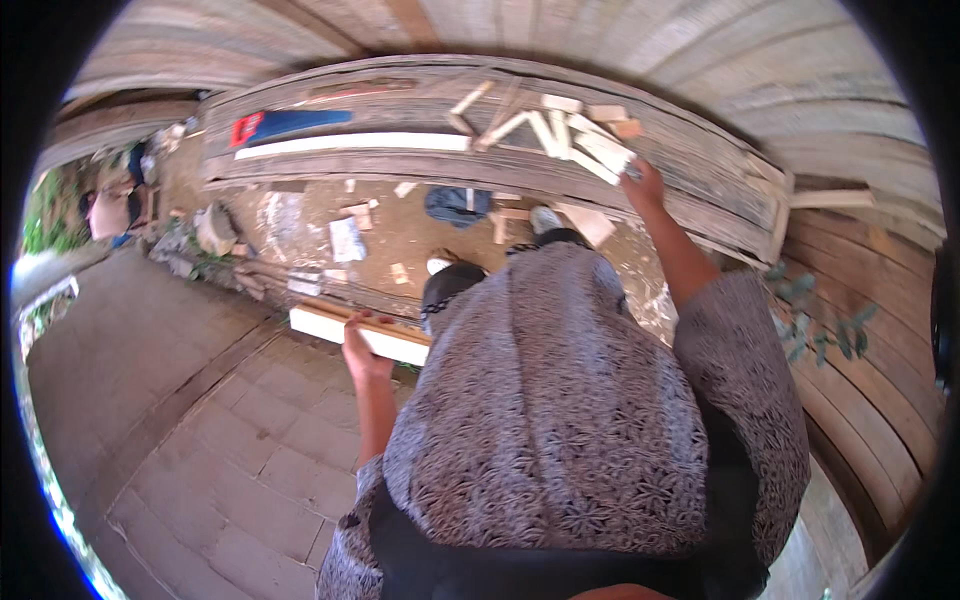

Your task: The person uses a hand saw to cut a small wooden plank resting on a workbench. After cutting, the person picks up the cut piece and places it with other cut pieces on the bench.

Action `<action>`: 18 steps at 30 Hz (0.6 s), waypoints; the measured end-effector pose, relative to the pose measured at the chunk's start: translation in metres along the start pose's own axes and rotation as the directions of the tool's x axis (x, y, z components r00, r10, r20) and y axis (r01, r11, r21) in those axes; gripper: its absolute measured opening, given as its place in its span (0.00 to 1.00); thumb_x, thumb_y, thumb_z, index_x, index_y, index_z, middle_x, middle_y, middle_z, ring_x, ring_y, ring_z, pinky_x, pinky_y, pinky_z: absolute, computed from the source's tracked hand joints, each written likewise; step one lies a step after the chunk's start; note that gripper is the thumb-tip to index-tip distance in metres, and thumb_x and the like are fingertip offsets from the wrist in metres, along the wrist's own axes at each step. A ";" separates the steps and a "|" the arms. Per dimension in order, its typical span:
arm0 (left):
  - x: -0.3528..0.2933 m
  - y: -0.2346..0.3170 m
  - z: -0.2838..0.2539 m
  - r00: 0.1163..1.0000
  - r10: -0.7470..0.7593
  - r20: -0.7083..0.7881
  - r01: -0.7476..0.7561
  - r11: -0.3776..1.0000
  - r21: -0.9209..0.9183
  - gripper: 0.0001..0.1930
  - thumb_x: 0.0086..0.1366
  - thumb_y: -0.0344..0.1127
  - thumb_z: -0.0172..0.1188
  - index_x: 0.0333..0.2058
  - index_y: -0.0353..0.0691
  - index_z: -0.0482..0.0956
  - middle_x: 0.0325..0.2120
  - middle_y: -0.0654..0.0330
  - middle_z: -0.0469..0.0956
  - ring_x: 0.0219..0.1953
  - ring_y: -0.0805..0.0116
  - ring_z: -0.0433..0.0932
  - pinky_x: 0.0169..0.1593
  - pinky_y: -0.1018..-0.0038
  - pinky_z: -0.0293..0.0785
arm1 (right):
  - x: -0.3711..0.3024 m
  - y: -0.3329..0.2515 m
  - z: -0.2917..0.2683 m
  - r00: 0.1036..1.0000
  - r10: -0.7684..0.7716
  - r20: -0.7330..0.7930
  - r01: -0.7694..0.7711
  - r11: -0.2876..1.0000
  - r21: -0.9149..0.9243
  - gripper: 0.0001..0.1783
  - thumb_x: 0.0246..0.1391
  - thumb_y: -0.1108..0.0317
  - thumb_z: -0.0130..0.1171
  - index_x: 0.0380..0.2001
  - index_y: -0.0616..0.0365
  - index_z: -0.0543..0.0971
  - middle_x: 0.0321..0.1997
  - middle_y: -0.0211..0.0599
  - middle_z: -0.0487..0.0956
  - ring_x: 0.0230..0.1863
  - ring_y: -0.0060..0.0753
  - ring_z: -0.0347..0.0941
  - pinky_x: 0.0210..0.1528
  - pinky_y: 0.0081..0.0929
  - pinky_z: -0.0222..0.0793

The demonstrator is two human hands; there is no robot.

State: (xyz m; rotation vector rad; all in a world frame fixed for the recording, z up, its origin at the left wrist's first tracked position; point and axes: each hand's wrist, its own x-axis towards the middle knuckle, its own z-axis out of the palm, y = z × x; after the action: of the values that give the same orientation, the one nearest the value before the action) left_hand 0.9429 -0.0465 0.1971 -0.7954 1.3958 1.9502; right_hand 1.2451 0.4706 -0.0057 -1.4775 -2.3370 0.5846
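Note:
My left hand (366, 352) is closed round a long board (318, 325) with a white face and a brown edge, held low on my left side. On the far side, my right hand (645, 188) reaches over the wooden bench (700, 195) with its fingers closed. Something small and greyish shows at those fingertips, too small to name. Right beside them lies a pale wood block (602, 153), the nearest piece in a loose pile of short wood offcuts (540, 130).
A handsaw (295, 122) with a red handle and blue blade lies on the bench's left part, behind a long white strip of wood (350, 144). Wood scraps and a dark cloth bundle (458, 205) litter the dirt ground. Another person (112, 212) is far left. A leafy plant (825, 325) grows at right.

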 end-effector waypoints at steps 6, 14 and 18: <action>-0.023 -0.025 0.021 0.991 0.129 0.038 -0.130 0.991 0.025 0.16 0.67 0.40 0.61 0.49 0.39 0.71 0.42 0.58 0.74 0.50 0.56 0.76 0.59 0.53 0.76 | 0.069 -0.033 -0.001 0.969 -0.047 0.242 0.062 0.997 -0.053 0.37 0.46 0.53 0.76 0.59 0.52 0.78 0.56 0.53 0.79 0.60 0.54 0.75 0.64 0.45 0.70; -0.059 -0.035 0.033 0.978 0.203 0.036 -0.204 0.979 0.008 0.19 0.66 0.36 0.63 0.52 0.42 0.69 0.41 0.61 0.74 0.44 0.60 0.75 0.56 0.54 0.76 | 0.060 -0.066 0.027 0.903 0.245 0.352 -0.130 0.938 -0.321 0.30 0.55 0.61 0.68 0.62 0.46 0.75 0.64 0.42 0.74 0.65 0.49 0.71 0.65 0.46 0.71; -0.064 -0.037 0.032 0.979 0.205 -0.009 -0.205 0.979 0.022 0.18 0.66 0.37 0.63 0.51 0.42 0.70 0.41 0.60 0.74 0.45 0.59 0.75 0.57 0.54 0.76 | 0.066 -0.046 0.043 0.917 0.275 0.287 -0.161 0.917 -0.365 0.28 0.54 0.59 0.69 0.58 0.46 0.76 0.60 0.42 0.75 0.62 0.51 0.71 0.61 0.47 0.72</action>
State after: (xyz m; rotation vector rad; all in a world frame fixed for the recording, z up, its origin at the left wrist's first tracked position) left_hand 1.0081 -0.0147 0.2319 -0.6757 1.5557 2.0836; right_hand 1.1619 0.5052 -0.0174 -1.9522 -2.6490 0.5478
